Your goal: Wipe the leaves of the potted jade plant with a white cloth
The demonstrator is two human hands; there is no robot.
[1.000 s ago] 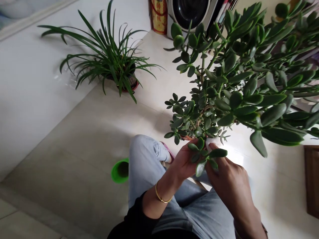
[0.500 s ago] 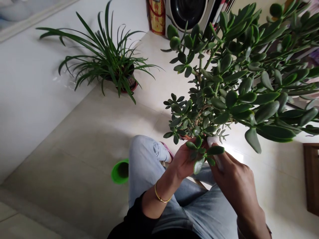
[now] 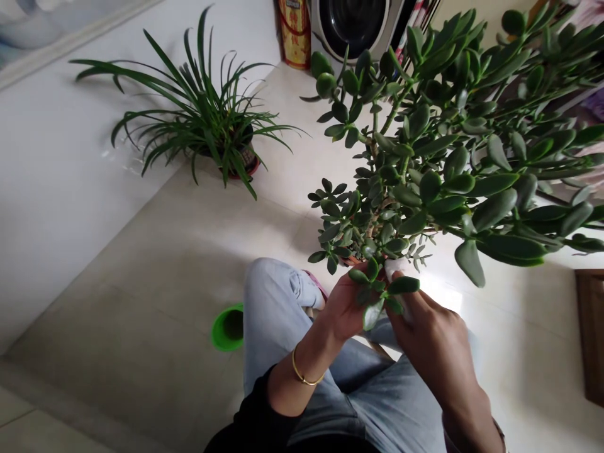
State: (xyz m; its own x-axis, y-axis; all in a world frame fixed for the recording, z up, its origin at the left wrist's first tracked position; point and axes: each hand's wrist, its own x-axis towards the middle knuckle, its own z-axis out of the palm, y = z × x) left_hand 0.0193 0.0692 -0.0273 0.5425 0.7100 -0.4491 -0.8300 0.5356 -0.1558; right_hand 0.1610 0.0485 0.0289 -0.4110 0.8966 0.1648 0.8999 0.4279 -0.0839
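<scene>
A big jade plant (image 3: 427, 151) with thick oval green leaves fills the upper right; its reddish pot is mostly hidden under the foliage. My left hand (image 3: 346, 305), with a gold bangle at the wrist, is under a low leafy sprig (image 3: 375, 286) and cradles it; leaves cover most of its fingers. My right hand (image 3: 431, 343) is closed on a crumpled white tissue (image 3: 396, 268) right beside that sprig. The two hands nearly meet, and whether the tissue touches a leaf cannot be made out.
On the floor at the upper left stands a potted plant (image 3: 212, 126) with long strap-like leaves. A green bucket (image 3: 227, 328) with something dark inside is beside my left knee. A speaker (image 3: 352, 25) and a red-gold container (image 3: 296, 34) stand behind. Brown wooden furniture (image 3: 589, 333) is at right.
My right hand and the tissue have shifted slightly left, closer to my left hand. The jade plant's branches have swayed a little to the left. The left hand has hardly moved.
</scene>
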